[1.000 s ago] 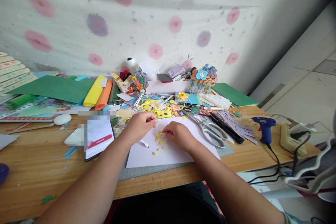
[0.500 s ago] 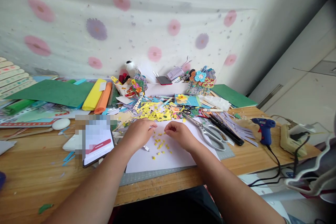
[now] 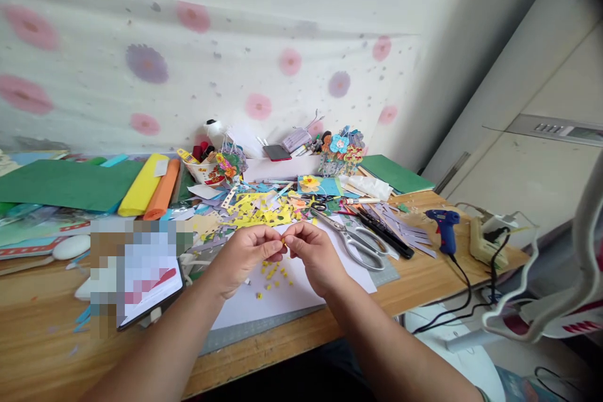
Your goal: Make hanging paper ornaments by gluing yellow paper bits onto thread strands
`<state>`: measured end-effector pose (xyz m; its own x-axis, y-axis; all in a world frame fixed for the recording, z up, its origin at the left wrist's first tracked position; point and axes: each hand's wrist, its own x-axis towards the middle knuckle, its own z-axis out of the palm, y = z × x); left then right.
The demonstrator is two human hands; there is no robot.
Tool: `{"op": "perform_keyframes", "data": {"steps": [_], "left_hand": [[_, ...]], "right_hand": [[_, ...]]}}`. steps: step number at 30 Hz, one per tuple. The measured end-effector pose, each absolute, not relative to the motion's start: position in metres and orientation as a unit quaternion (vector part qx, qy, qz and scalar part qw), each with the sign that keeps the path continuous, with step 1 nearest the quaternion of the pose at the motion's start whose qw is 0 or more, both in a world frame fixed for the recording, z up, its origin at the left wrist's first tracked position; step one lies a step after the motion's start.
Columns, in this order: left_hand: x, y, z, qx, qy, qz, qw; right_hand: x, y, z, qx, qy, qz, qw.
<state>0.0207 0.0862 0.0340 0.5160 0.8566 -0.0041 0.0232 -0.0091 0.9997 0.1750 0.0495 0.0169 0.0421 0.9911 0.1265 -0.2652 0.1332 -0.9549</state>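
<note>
Above the white paper sheet [image 3: 292,292] near the front edge of the wooden table [image 3: 47,333], the left hand [image 3: 247,254] and right hand [image 3: 313,254] meet fingertip to fingertip, both pinching one tiny yellow paper scrap [image 3: 284,240]. The scrap is too small to tell its long axis or heading. More yellow paper bits [image 3: 271,273] lie scattered on the sheet below, and steel scissors [image 3: 351,240] lie toward the table's right side.

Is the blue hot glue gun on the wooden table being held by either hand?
No: the blue hot glue gun lies alone far right, while the left hand and right hand pinch a tiny yellow paper piece.
</note>
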Motion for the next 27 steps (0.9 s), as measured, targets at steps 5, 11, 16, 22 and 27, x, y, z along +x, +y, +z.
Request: {"op": "perform_keyframes", "data": {"steps": [5,11,16,22,27], "left_hand": [[0.025,0.086,0.029,0.589,0.364,0.363,0.624],[0.021,0.089,0.031,0.468,0.355,0.423,0.690],[0.021,0.088,0.041,0.390,0.362,0.469,0.705],[0.024,0.087,0.043,0.359,0.338,0.492,0.717],[0.022,0.085,0.043,0.342,0.317,0.517,0.718]], "right_hand": [[0.180,0.053,0.011,-0.412,-0.503,0.481,0.588],[0.318,0.051,0.019,-0.722,-0.433,0.050,0.537],[0.434,0.017,0.009,-0.821,-0.225,-0.114,0.511],[0.460,0.010,-0.009,-0.855,-0.194,-0.045,0.478],[0.417,0.032,0.010,-0.806,-0.264,0.009,0.530]]}}
